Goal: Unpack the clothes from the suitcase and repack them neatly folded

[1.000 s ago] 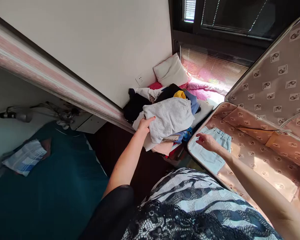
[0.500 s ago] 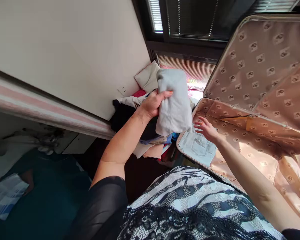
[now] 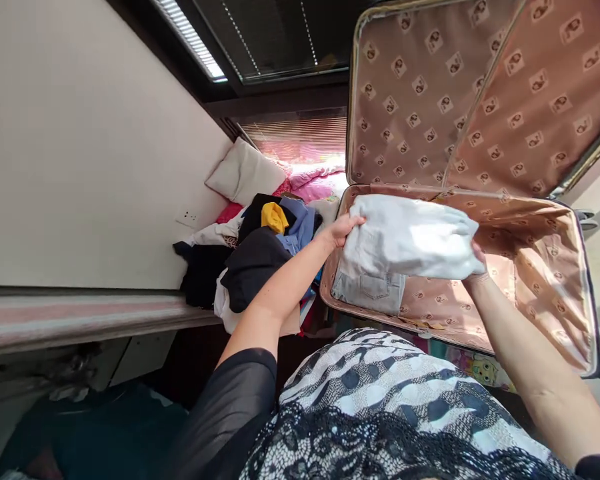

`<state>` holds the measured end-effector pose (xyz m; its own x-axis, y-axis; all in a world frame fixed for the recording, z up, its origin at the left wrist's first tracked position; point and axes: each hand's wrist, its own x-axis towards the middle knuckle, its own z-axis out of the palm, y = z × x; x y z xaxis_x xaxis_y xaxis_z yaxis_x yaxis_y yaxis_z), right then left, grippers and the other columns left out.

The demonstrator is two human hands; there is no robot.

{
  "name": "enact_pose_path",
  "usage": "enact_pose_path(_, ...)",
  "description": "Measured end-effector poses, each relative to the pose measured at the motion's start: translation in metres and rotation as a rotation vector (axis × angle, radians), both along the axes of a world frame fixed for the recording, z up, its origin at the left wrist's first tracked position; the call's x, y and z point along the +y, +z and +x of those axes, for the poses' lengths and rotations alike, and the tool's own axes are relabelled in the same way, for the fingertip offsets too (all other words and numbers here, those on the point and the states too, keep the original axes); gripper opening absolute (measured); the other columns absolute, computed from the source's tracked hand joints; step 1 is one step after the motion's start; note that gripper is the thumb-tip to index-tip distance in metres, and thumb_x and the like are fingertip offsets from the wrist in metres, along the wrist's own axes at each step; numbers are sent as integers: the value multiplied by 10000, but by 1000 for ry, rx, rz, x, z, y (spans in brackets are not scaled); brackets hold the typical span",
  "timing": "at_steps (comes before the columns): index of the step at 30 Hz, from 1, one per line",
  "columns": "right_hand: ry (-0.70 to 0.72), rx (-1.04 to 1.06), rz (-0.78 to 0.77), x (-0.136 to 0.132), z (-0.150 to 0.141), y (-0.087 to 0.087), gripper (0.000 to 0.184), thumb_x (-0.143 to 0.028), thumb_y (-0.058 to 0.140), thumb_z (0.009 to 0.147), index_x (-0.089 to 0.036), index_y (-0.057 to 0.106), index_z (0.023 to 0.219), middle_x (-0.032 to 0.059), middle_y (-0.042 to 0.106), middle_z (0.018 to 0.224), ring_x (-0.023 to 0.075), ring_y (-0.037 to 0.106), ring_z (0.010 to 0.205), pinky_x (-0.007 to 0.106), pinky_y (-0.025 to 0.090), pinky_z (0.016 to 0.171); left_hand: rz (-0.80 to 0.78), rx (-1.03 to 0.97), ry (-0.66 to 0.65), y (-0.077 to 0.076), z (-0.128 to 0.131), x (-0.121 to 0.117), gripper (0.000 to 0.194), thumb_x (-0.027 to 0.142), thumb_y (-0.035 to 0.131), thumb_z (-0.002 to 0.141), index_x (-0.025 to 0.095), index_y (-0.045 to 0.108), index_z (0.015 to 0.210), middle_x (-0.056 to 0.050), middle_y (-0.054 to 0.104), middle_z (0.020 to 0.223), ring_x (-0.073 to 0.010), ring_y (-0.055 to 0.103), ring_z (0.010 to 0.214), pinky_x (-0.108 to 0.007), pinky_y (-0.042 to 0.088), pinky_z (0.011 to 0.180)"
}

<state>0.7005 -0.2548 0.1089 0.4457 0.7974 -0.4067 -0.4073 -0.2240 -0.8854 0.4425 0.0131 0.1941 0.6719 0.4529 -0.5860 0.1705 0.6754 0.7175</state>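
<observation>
A folded whitish garment [image 3: 410,233] is stretched between my two hands, above the left half of an open suitcase [image 3: 550,267]. My left hand [image 3: 344,231] grips its left end with the thumb on top. At the opposite end my right hand [image 3: 477,267] is closed on the cloth, its fingers partly hidden by the fabric. Under the garment, in the suitcase's near left corner, lies a folded pair of light jeans [image 3: 375,290]; the garment covers part of it.
Left of the suitcase is a heap of clothes, with a black garment [image 3: 255,263], a blue garment [image 3: 299,223] and a yellow cloth [image 3: 275,217]. A white pillow [image 3: 245,172] leans by the wall. The raised suitcase lid [image 3: 430,100] stands at the back.
The garment has moved right, from beside the suitcase to over it, and turned sideways. My right hand, open and apart before, now holds its right end. The view has shifted right.
</observation>
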Motion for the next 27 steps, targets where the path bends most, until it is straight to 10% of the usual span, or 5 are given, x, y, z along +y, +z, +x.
enact_pose_path(7,28,189,-60,-19,-1,-34,601,-314,920,549,-236,701,1103,88,820,1096,296,782,936,439,643,902,-38,96,-105,-82,13,-18,795,81,811,732,183,600,1492,-146,774,1335,-323,710,1310,-548,467,1236)
enact_pose_path(15,-69,174,-91,-6,31,-50,571,-243,925,515,-215,716,1045,87,824,1044,305,787,900,444,654,868,20,134,-78,-104,37,-7,844,84,785,740,208,530,1536,-150,701,1462,-331,684,1312,-558,516,1182)
enact_pose_path(27,-237,71,-204,-88,110,-36,529,-189,841,517,-282,775,1034,91,833,1063,321,803,891,439,684,784,106,-7,-164,-151,143,-82,919,135,780,732,234,491,1598,-137,685,1471,-331,671,1306,-547,525,1157)
